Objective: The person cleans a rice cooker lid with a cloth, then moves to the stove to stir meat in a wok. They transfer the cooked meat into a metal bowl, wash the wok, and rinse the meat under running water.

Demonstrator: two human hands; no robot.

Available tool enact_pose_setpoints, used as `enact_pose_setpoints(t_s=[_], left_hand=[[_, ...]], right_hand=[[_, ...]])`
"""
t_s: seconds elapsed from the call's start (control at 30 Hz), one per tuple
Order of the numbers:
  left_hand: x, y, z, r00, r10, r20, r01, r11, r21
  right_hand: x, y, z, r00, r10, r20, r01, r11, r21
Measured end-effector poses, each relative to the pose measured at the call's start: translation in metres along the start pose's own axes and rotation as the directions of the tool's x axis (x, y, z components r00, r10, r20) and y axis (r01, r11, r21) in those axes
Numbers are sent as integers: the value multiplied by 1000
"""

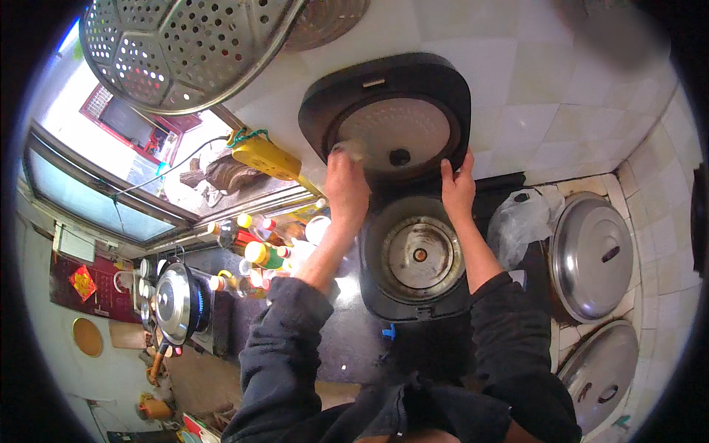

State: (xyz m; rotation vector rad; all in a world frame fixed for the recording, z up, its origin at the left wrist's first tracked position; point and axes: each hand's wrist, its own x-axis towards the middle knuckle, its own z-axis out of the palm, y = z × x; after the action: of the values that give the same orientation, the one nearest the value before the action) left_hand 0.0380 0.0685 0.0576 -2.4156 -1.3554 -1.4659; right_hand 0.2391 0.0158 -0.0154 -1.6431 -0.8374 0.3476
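Note:
A black rice cooker (375, 277) stands in front of me with no inner pot, its round, stained heating plate (402, 260) and central knob exposed. Its hinged lid (314, 96) is raised, showing a pale, wet-looking inner plate (413, 122) with a dark round vent. My left hand (346, 188) is closed at the lid's lower left, against the inner side; a small pale, blurred thing shows at its fingertips. On the lid's lower right edge, my right hand (459, 188) grips with the thumb inside and the fingers around the outside.
Several bottles and jars (258, 255) crowd the counter at left, beside a lidded wok (173, 303) over a lit blue flame. At right lie a clear plastic bag (521, 225) and two big metal lids (593, 258). A perforated steamer tray (192, 52) hangs upper left.

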Motion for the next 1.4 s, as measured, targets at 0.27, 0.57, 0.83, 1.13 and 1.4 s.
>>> enact_pose_setpoints(t_s=[0.27,0.57,0.83,1.13,1.4], left_hand=[[-27,-17,27,797,388,463,-454,891,34],[-22,-29,6,665,474,577,-675,712,193],[11,-2,-21,768,392,506,-604,705,371],[25,-30,-29,572,522,633,-817,429,384],[41,-8,-3,537,576,617,-837,459,299]], right_hand=[[-1,3,1,999,-37,-40,37,999,-4],[-1,4,2,999,-40,-32,39,999,-24],[-1,0,1,1000,-17,-12,17,999,-27],[-2,-1,-3,1000,-6,14,7,1000,-18],[-3,0,2,999,-41,-12,41,999,11]])
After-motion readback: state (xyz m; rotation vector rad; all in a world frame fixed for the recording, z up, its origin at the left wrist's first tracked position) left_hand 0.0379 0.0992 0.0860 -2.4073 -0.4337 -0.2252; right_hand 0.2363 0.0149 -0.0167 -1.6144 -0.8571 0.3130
